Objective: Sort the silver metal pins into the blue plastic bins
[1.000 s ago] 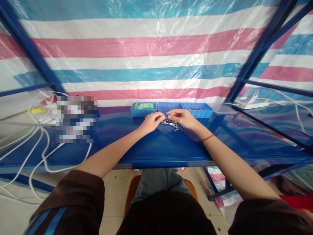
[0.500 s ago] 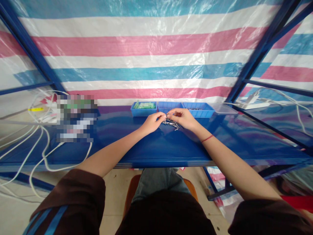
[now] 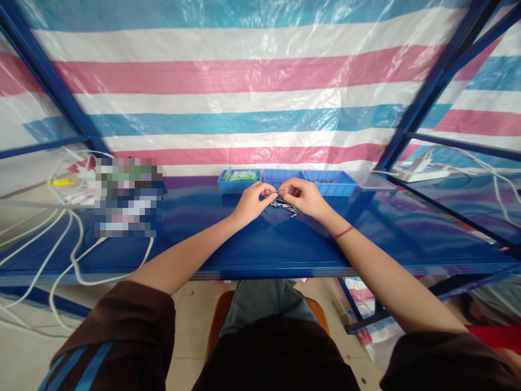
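My left hand (image 3: 253, 201) and my right hand (image 3: 304, 196) meet fingertip to fingertip above a small heap of thin metal pins (image 3: 284, 205) on the blue bench top (image 3: 260, 244). Both hands are pinched, and a small metal piece (image 3: 279, 192) spans between their fingertips, too small to name with certainty. The heap lies just under and between the hands. A red string is tied round my right wrist (image 3: 344, 232).
Three blue trays line the back edge: one with green parts (image 3: 239, 179), a middle one (image 3: 283, 176), and a right one (image 3: 330, 181). A clear tray (image 3: 372, 181) sits further right. White cables (image 3: 73, 244) trail over the left side beside a blurred patch. Blue frame posts flank the bench.
Both hands have lifted slightly off the heap and drawn their fingertips together around the small piece. The arms have barely shifted.
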A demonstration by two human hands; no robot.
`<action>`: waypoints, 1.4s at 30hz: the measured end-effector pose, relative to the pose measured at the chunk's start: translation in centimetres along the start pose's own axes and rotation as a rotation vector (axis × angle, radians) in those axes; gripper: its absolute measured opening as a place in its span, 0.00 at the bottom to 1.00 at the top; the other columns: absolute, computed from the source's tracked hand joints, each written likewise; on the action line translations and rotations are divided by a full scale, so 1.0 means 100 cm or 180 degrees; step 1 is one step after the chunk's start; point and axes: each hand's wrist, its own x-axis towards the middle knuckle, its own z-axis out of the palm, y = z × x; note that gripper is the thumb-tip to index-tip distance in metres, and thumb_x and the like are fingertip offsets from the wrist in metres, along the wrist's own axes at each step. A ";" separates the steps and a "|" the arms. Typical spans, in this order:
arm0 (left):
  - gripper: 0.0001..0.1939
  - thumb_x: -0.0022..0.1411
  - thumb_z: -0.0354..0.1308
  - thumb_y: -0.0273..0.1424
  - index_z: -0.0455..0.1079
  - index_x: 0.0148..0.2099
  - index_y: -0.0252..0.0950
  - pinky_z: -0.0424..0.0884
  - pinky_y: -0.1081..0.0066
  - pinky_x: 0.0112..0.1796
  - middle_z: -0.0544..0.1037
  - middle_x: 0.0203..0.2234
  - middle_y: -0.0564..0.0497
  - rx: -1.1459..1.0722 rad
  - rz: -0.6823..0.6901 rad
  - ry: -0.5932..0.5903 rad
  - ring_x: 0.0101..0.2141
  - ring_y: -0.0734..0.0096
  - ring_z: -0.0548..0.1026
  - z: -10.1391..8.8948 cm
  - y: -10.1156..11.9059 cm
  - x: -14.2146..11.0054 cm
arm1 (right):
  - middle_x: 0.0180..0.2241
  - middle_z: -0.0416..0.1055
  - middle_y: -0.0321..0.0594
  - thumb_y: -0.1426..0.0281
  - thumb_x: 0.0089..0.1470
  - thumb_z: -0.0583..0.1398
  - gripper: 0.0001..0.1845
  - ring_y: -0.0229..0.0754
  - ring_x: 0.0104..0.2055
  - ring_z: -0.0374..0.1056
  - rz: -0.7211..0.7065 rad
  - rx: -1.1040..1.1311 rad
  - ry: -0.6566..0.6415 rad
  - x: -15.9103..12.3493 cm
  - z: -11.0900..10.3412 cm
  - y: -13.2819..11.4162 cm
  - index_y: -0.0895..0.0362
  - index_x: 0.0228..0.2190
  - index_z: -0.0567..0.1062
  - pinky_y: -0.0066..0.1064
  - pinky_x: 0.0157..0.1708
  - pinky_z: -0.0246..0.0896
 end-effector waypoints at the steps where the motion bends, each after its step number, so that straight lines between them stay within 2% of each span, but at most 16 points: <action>1: 0.04 0.60 0.58 0.32 0.71 0.34 0.36 0.66 0.73 0.36 0.72 0.27 0.54 0.0031 0.0029 0.0004 0.32 0.73 0.70 0.000 0.001 0.000 | 0.28 0.72 0.39 0.67 0.49 0.60 0.09 0.34 0.25 0.61 -0.0019 -0.0072 -0.0009 0.000 -0.001 0.000 0.58 0.30 0.77 0.28 0.28 0.57; 4: 0.05 0.60 0.58 0.32 0.71 0.38 0.36 0.67 0.72 0.38 0.73 0.30 0.52 0.0133 0.0087 0.0028 0.33 0.73 0.70 -0.002 0.003 0.000 | 0.27 0.73 0.39 0.66 0.49 0.60 0.10 0.35 0.25 0.62 0.0144 -0.0091 -0.0071 0.001 0.000 0.002 0.58 0.28 0.78 0.29 0.29 0.57; 7: 0.17 0.61 0.57 0.33 0.66 0.51 0.35 0.68 0.69 0.42 0.73 0.37 0.49 0.0380 0.0256 -0.0033 0.37 0.70 0.71 -0.011 0.003 0.004 | 0.23 0.72 0.38 0.66 0.48 0.61 0.09 0.35 0.23 0.61 0.0783 0.0349 0.0009 0.003 0.001 0.006 0.59 0.25 0.78 0.28 0.26 0.55; 9: 0.20 0.62 0.56 0.35 0.64 0.55 0.36 0.67 0.66 0.44 0.73 0.39 0.47 0.0617 0.0448 -0.0287 0.40 0.68 0.71 -0.021 -0.001 0.009 | 0.18 0.67 0.34 0.68 0.47 0.62 0.07 0.33 0.20 0.57 0.1360 0.0811 0.0360 0.005 0.001 0.010 0.60 0.25 0.77 0.27 0.22 0.52; 12: 0.14 0.64 0.52 0.34 0.69 0.50 0.37 0.68 0.66 0.43 0.74 0.38 0.48 0.0794 0.0527 -0.0881 0.38 0.68 0.72 -0.036 -0.012 0.015 | 0.14 0.59 0.29 0.70 0.48 0.62 0.07 0.30 0.16 0.52 0.2089 0.1490 0.1279 0.007 -0.006 0.018 0.58 0.21 0.71 0.24 0.16 0.46; 14: 0.13 0.64 0.51 0.33 0.71 0.48 0.37 0.69 0.68 0.42 0.74 0.37 0.48 0.0810 0.0518 -0.1253 0.37 0.69 0.73 -0.043 -0.020 0.016 | 0.14 0.57 0.28 0.71 0.48 0.62 0.10 0.28 0.15 0.50 0.2461 0.1899 0.1828 0.008 -0.014 0.024 0.57 0.19 0.68 0.22 0.14 0.44; 16: 0.14 0.64 0.51 0.32 0.72 0.48 0.37 0.68 0.68 0.42 0.74 0.38 0.47 0.0806 0.0582 -0.1546 0.37 0.69 0.73 -0.043 -0.025 0.016 | 0.15 0.57 0.28 0.71 0.49 0.62 0.10 0.27 0.15 0.49 0.2755 0.2183 0.2113 0.008 -0.021 0.028 0.58 0.20 0.68 0.21 0.12 0.43; 18: 0.15 0.64 0.51 0.31 0.72 0.50 0.39 0.68 0.67 0.45 0.74 0.42 0.46 0.0811 0.0701 -0.1796 0.41 0.68 0.73 -0.039 -0.027 0.014 | 0.16 0.57 0.28 0.69 0.51 0.61 0.08 0.26 0.14 0.47 0.2908 0.2305 0.2170 0.008 -0.026 0.030 0.58 0.23 0.70 0.20 0.11 0.41; 22: 0.13 0.65 0.50 0.29 0.75 0.45 0.39 0.66 0.67 0.48 0.76 0.44 0.47 0.0951 0.0736 -0.2073 0.45 0.66 0.73 -0.029 -0.027 0.014 | 0.16 0.55 0.27 0.68 0.55 0.57 0.10 0.27 0.14 0.45 0.2724 0.2330 0.1941 0.008 -0.025 0.027 0.59 0.25 0.72 0.20 0.12 0.40; 25: 0.11 0.65 0.51 0.29 0.76 0.39 0.36 0.66 0.67 0.47 0.77 0.41 0.47 0.1099 0.0726 -0.2048 0.43 0.66 0.73 -0.027 -0.026 0.014 | 0.15 0.55 0.29 0.67 0.52 0.58 0.11 0.28 0.16 0.47 0.2349 0.1826 0.1447 0.007 -0.017 0.024 0.59 0.23 0.73 0.22 0.13 0.41; 28: 0.11 0.65 0.51 0.31 0.74 0.38 0.36 0.66 0.66 0.46 0.77 0.38 0.48 0.1061 0.0672 -0.1688 0.42 0.66 0.73 -0.025 -0.024 0.013 | 0.19 0.65 0.34 0.67 0.47 0.61 0.08 0.31 0.20 0.56 0.1646 0.1061 0.0614 0.006 -0.007 0.022 0.60 0.23 0.76 0.23 0.19 0.51; 31: 0.11 0.65 0.50 0.32 0.72 0.39 0.36 0.67 0.67 0.44 0.77 0.37 0.48 0.0517 0.0285 -0.1190 0.39 0.68 0.73 -0.019 -0.023 0.010 | 0.26 0.73 0.37 0.69 0.42 0.63 0.10 0.33 0.25 0.61 0.0994 0.0736 -0.0105 0.003 0.002 0.017 0.59 0.30 0.79 0.27 0.26 0.58; 33: 0.11 0.65 0.49 0.33 0.71 0.40 0.35 0.68 0.67 0.43 0.77 0.36 0.49 0.0101 -0.0012 -0.1019 0.38 0.69 0.74 -0.014 -0.022 0.008 | 0.26 0.74 0.37 0.68 0.42 0.63 0.12 0.34 0.24 0.62 0.0734 0.0674 -0.0390 0.001 0.006 0.012 0.59 0.33 0.80 0.28 0.27 0.58; 36: 0.12 0.64 0.49 0.35 0.71 0.40 0.34 0.69 0.67 0.43 0.77 0.36 0.49 -0.0305 -0.0249 -0.1009 0.38 0.69 0.74 -0.009 -0.021 0.007 | 0.28 0.75 0.39 0.64 0.44 0.64 0.14 0.34 0.25 0.63 0.0555 0.0676 -0.0457 0.000 0.007 0.007 0.59 0.33 0.80 0.28 0.27 0.59; 42: 0.13 0.63 0.50 0.37 0.71 0.38 0.34 0.69 0.68 0.42 0.77 0.34 0.50 -0.0556 -0.0296 -0.1114 0.37 0.68 0.74 -0.005 -0.017 0.007 | 0.30 0.76 0.41 0.59 0.46 0.64 0.16 0.36 0.27 0.65 0.0541 0.0763 -0.0294 0.000 0.005 0.004 0.59 0.31 0.80 0.29 0.28 0.60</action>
